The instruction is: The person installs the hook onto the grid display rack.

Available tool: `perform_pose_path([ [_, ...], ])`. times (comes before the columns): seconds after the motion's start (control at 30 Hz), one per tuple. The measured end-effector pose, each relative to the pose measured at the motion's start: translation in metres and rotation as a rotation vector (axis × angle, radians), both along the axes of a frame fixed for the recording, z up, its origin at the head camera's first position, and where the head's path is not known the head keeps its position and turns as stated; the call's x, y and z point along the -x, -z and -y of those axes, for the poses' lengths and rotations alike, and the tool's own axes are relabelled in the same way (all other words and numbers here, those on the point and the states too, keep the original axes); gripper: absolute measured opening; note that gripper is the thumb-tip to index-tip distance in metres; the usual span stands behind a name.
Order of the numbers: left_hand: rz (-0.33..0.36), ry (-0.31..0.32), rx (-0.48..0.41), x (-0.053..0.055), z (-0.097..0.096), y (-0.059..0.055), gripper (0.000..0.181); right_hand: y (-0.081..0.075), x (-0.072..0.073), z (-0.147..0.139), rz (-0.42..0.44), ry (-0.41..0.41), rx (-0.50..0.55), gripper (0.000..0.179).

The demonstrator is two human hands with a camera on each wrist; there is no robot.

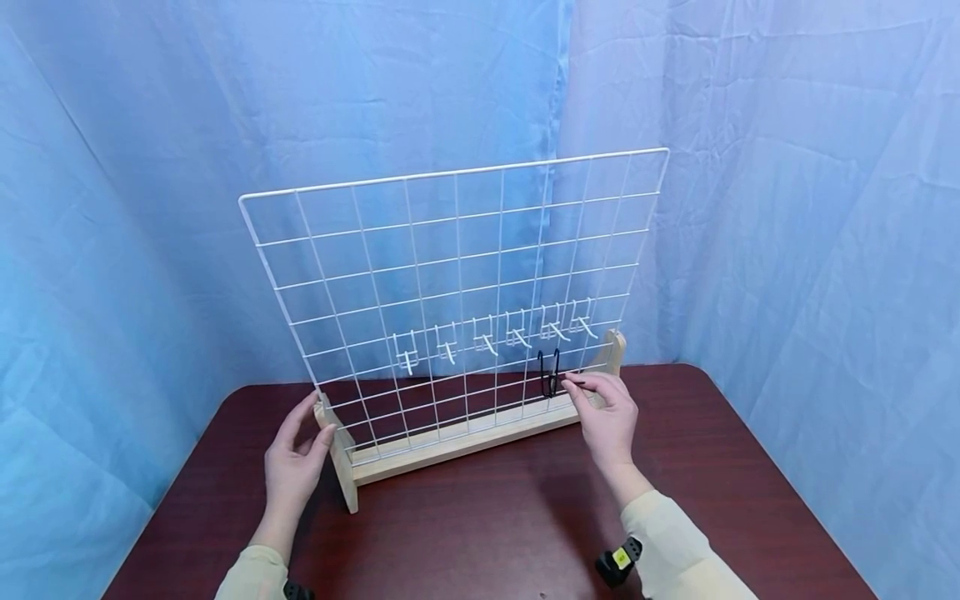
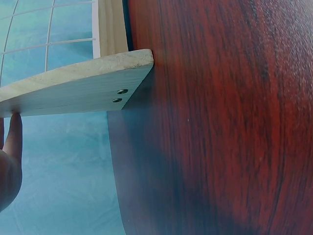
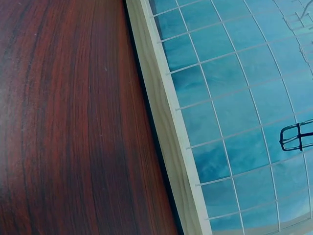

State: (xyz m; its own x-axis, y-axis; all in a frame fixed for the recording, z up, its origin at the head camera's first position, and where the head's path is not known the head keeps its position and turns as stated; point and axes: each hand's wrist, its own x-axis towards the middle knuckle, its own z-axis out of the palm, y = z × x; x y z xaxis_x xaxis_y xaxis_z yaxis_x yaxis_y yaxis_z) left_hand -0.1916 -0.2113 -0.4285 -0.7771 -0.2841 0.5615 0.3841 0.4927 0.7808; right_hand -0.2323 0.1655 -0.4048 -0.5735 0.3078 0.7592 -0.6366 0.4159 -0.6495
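Note:
A white wire grid panel [image 1: 457, 287] stands tilted in a wooden stand [image 1: 465, 442]. My left hand [image 1: 291, 467] holds the stand's left side board [image 1: 341, 454], thumb and fingers at its edges; in the left wrist view a finger [image 2: 14, 134] touches the board's outer face. With thumb and fingertips, my right hand [image 1: 609, 417] pinches the projecting prong of a black wire hook [image 1: 549, 375], upright against the grid's lower right. The hook's lower loop [image 3: 291, 138] shows in the right wrist view, where the hand is out of frame. Whether it hangs on a wire, I cannot tell.
Several white hooks [image 1: 484, 342] hang in a row along one grid wire, above the black hook. The stand rests on a dark red wood-grain table [image 1: 480, 533]. Blue curtains [image 1: 375, 92] surround the back and sides.

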Motion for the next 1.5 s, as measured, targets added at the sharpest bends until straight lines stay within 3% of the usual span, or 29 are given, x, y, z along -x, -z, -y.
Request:
perform_pose_path([
  [0.37,-0.008,0.003,-0.015,-0.001,-0.001,0.001,0.055,0.008,0.008,0.004,-0.033,0.006,-0.002,0.015],
  [0.63,-0.012,0.006,-0.012,-0.001,0.000,0.003,0.055,0.045,0.026,-0.005,0.028,0.051,-0.034,0.015],
  [1.13,-0.032,0.013,-0.027,0.000,0.000,0.002,0.055,0.056,0.019,-0.010,0.148,0.015,-0.126,0.026],
  [1.3,-0.004,0.026,-0.040,-0.002,0.000,0.000,0.060,0.057,0.015,-0.014,0.191,-0.005,-0.146,0.030],
  [1.5,0.032,0.025,0.002,-0.007,0.000,-0.003,0.062,0.061,0.013,-0.019,0.233,-0.008,-0.168,0.036],
])
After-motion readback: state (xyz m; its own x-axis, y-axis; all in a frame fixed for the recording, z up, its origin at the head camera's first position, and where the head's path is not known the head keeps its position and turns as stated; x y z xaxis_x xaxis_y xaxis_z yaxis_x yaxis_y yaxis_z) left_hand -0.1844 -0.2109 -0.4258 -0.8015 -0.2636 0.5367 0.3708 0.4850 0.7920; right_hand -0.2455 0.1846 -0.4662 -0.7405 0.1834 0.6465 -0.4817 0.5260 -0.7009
